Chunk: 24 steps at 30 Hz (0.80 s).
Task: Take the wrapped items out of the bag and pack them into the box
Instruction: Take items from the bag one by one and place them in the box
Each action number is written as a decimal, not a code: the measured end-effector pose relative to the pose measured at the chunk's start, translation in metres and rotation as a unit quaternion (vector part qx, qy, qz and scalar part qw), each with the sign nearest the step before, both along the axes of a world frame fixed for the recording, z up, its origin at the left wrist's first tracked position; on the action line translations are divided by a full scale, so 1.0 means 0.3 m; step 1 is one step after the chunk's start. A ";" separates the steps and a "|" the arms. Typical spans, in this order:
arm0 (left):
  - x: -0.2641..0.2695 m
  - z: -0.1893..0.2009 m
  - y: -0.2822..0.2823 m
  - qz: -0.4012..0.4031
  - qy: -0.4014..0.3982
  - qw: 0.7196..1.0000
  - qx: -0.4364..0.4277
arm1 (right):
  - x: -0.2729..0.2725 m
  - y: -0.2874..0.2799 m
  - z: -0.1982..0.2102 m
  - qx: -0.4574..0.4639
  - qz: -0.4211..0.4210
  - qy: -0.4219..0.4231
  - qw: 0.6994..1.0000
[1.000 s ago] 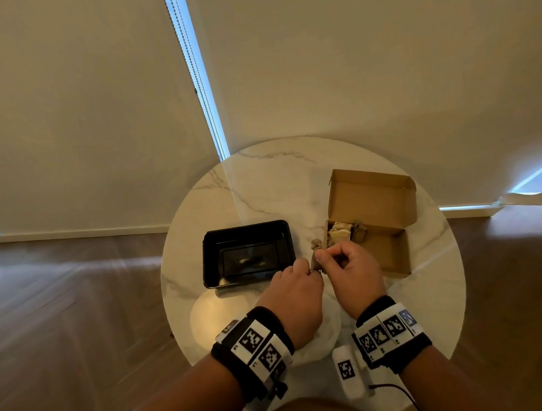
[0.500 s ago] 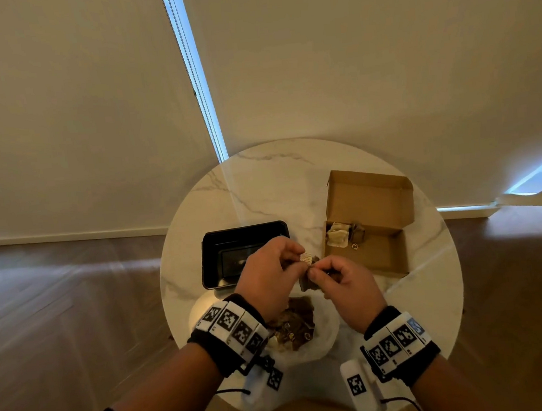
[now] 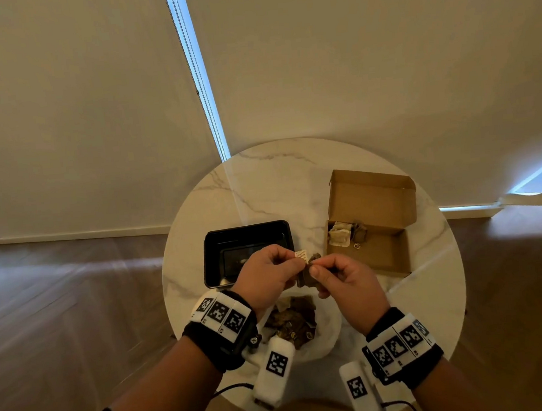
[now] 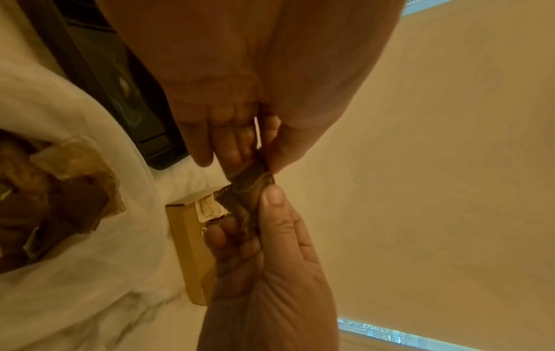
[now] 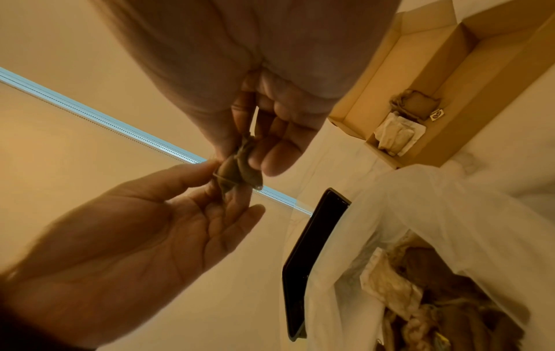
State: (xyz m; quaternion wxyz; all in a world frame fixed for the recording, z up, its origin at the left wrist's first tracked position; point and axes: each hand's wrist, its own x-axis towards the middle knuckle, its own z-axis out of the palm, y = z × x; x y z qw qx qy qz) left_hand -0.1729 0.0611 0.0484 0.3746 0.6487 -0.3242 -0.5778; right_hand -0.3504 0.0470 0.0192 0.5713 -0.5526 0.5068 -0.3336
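A brown wrapped item [image 3: 309,269] is pinched at opposite ends by the left hand [image 3: 266,277] and right hand [image 3: 346,279], held above the table [image 3: 260,179] — just over the white bag [image 3: 328,332]. The box [image 3: 376,225] lies ahead and right, nearer the right hand; two items are already packed at its left end.

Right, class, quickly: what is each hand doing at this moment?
Left hand: pinches one end of the brown wrapped item.
Right hand: pinches the other end of it.
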 end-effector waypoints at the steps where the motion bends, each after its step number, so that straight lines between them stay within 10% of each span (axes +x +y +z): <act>1: 0.002 0.001 -0.002 0.007 -0.019 1.000 -0.008 | 0.000 0.001 0.001 0.003 0.000 -0.002 1.000; 24: -0.071 -0.033 -0.035 -0.115 -0.051 0.990 -0.070 | -0.117 -0.008 0.013 0.004 0.012 -0.026 1.000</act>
